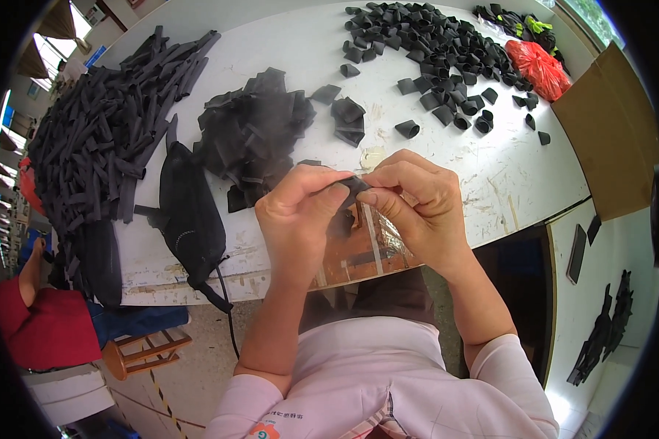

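Observation:
A small black fabric piece point(353, 187) is pinched between my two hands over the table's near edge. My left hand point(294, 208) grips its left side, thumb on top and fingers curled. On the other side my right hand point(423, 208) pinches it between thumb and forefinger. Just beyond my left hand lies a heap of flat black fabric pieces point(252, 121), with a few loose ones beside it. Farther off to the right, many short black fabric loops point(436, 51) are spread out. Below my hands a brown board point(337, 256) with clear tape is set at the table edge.
Long black strips point(102, 139) are piled at the left, beside a black cloth bundle point(190, 208) with a cord hanging down. A red plastic bag point(538, 69) and a cardboard sheet point(611, 132) stand at right. A person in red point(55, 329) sits at lower left near a wooden stool point(143, 355).

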{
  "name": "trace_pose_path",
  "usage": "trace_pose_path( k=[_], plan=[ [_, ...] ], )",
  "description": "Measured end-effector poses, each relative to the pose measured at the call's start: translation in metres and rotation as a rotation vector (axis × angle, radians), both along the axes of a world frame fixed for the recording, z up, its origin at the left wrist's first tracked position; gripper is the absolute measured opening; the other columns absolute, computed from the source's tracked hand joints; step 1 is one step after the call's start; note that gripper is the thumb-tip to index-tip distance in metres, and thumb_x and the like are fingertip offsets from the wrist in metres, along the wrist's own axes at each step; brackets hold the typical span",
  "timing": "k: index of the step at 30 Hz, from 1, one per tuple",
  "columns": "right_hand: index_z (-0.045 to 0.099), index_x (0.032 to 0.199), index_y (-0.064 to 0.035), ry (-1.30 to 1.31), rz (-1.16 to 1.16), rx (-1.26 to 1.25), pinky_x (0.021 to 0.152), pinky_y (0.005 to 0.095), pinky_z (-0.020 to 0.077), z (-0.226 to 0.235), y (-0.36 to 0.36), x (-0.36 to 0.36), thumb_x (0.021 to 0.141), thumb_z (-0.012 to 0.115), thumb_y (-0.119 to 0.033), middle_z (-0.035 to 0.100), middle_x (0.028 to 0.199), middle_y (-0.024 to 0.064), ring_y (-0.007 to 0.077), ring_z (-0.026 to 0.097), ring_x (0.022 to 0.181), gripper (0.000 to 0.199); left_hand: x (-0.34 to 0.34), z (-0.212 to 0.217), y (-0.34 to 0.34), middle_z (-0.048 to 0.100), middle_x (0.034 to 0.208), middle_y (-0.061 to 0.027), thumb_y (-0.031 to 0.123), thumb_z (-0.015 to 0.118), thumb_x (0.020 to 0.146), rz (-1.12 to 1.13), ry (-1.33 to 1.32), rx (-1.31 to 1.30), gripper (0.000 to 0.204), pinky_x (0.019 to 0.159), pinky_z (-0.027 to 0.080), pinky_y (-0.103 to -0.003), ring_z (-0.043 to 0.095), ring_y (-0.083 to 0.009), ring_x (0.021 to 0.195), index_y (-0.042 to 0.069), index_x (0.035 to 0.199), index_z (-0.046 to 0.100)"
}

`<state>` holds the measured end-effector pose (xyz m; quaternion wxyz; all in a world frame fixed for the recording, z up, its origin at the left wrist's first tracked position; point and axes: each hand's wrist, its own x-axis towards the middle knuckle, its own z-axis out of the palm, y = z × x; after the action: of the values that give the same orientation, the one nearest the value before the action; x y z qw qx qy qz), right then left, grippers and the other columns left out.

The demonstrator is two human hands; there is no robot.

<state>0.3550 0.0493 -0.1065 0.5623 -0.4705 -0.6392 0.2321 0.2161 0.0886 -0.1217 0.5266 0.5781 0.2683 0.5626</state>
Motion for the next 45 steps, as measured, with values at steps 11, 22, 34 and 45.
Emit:
trace_pose_path(
  k=[11, 22, 34, 45],
  plan=[
    [0.057, 0.074, -0.0005, -0.172, -0.028, -0.022, 0.050, 0.0262, 0.0391, 0.011, 0.000, 0.009, 0.072, 0.063, -0.001, 0.054, 0.065, 0.0057, 0.0174, 0.050, 0.053, 0.007, -0.003, -0.036, -0.008, 0.058, 0.082, -0.0048, 0.007, 0.059, 0.082, 0.161, 0.242, 0.009, 0.017, 0.065, 0.043, -0.018, 0.053, -0.0065, 0.072, -0.003, 0.094, 0.055],
    [0.060, 0.081, 0.0027, 0.336, -0.176, -0.487, 0.045, 0.0191, 0.0357, -0.059, -0.046, 0.003, 0.087, 0.052, -0.023, 0.052, 0.058, 0.0001, 0.0041, 0.044, 0.051, 0.028, -0.011, -0.117, -0.027, 0.048, 0.086, -0.0120, 0.005, 0.063, 0.070, 0.174, 1.148, 0.401, 0.015, 0.069, 0.041, -0.036, 0.048, -0.0282, 0.080, 0.000, 0.080, 0.053],
    [0.061, 0.086, 0.0034, 0.758, 0.013, -0.909, 0.050, 0.0220, 0.0430, -0.097, -0.049, -0.017, 0.082, 0.059, -0.031, 0.059, 0.066, 0.0057, 0.0096, 0.054, 0.057, 0.035, -0.025, -0.090, -0.048, 0.050, 0.092, -0.0096, 0.002, 0.057, 0.068, -0.003, 0.793, 0.776, 0.012, 0.070, 0.039, -0.035, 0.051, -0.0267, 0.084, 0.004, 0.078, 0.051],
    [0.054, 0.086, -0.0015, 1.361, 0.201, -0.797, 0.058, 0.0246, 0.0474, -0.083, -0.054, -0.011, 0.087, 0.050, -0.011, 0.059, 0.078, 0.0070, 0.0130, 0.057, 0.067, 0.010, -0.019, -0.055, -0.064, 0.059, 0.079, -0.0067, 0.008, 0.056, 0.078, -0.196, -0.131, -0.710, 0.018, 0.061, 0.045, -0.023, 0.056, -0.0112, 0.069, 0.001, 0.094, 0.053]
  ],
)
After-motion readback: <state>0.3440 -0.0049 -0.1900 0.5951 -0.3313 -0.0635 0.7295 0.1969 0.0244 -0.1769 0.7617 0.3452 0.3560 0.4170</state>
